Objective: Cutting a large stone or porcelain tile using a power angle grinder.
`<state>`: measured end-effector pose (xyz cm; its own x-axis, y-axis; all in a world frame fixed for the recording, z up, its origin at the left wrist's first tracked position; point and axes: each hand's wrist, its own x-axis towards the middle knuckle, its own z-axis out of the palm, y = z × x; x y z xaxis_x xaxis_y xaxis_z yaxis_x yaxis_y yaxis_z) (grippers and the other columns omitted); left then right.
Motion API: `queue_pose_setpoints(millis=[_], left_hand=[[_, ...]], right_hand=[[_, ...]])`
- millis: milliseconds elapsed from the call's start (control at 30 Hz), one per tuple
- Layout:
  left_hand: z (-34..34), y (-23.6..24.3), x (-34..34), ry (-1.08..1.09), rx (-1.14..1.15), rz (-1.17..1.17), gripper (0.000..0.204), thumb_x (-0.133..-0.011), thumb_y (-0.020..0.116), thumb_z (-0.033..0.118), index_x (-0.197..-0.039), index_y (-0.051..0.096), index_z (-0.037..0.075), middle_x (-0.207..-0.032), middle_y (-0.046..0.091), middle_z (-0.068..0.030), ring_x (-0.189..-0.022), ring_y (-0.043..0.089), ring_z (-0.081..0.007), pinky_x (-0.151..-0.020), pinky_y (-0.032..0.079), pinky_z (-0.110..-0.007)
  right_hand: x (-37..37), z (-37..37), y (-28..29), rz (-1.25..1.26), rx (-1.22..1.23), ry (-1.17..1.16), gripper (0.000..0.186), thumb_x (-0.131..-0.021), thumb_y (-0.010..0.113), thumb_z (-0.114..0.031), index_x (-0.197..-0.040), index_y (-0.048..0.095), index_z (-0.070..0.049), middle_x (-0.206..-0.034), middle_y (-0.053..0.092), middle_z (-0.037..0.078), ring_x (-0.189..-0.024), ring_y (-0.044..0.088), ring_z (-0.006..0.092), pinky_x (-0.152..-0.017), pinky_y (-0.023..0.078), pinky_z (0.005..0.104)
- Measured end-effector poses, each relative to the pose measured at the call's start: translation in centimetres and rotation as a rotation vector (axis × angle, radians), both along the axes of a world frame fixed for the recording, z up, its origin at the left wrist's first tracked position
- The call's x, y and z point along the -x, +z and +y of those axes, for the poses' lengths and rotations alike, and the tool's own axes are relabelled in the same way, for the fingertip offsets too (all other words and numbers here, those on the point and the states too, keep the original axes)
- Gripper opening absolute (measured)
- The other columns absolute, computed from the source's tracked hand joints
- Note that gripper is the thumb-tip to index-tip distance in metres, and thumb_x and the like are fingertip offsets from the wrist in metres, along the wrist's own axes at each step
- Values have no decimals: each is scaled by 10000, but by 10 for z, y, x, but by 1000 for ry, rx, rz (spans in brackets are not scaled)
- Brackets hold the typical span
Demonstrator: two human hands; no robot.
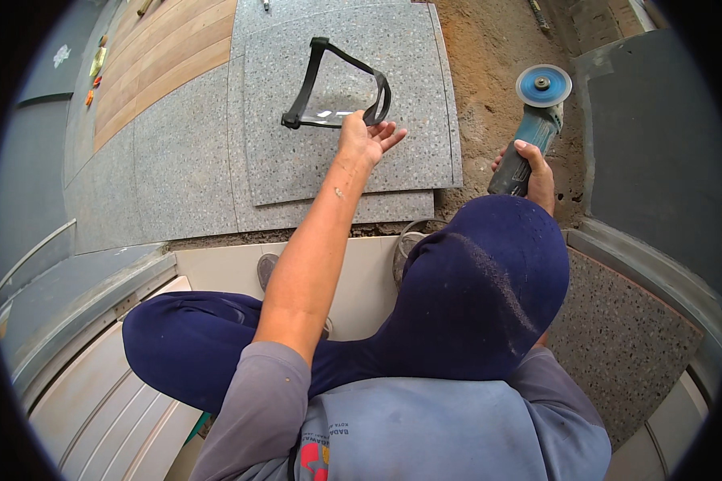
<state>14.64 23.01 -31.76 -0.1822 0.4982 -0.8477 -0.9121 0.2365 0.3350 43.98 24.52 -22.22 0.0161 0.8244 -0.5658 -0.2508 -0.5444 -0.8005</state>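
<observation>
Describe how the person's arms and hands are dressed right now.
Both hands, left hand and right hand, are bare, with no gloves. The left forearm is uncovered up to a short grey-blue sleeve; a matching sleeve covers the right shoulder. No watch or rings are visible.

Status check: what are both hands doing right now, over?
Left hand open, fingers on clear face shield lying on grey speckled tile. Right hand gripping blue angle grinder, disc up, over sandy ground. Nothing between them.

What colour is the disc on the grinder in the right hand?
Blue disc with a grey metal hub, on the angle grinder; seen in the head view.
</observation>
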Motion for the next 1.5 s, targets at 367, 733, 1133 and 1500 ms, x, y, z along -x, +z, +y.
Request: queue_pose_setpoints(millis=[367,733,1133,1500], left_hand=[[29,152,61,-501,-212,525,179,-997,451,47,-997,498,-126,-1039,604,-268,-932,712,-362,-920,661,-426],[-53,296,46,-861,-383,546,485,-940,456,68,-1364,451,-169,-1355,521,-294,-1125,661,-299,-1034,567,-431],[-81,335,17,-938,-392,305,592,-949,440,82,-1481,291,-130,-1447,439,-353,-1158,660,-299,-1046,546,-397],[-84,341,17,-965,-281,321,796,-878,576,186,-1496,196,-140,-1412,400,-364,-1135,661,-322,-991,577,-430]], right_hand=[[-11,4,-14,-33,4,-23,387,-813,759,-259,-998,632,56,-799,688,155,-634,704,204,-596,600,314],[-7,5,-14,-133,-17,16,406,-796,764,-232,-1043,606,48,-750,648,101,-544,639,166,-511,547,299],[15,111,-44,11,-142,132,367,-840,740,-290,-1013,632,15,-785,663,124,-614,663,220,-595,563,387],[68,168,-48,-299,-154,325,519,-763,814,-347,-1048,629,46,-781,653,97,-515,635,162,-424,521,319]])
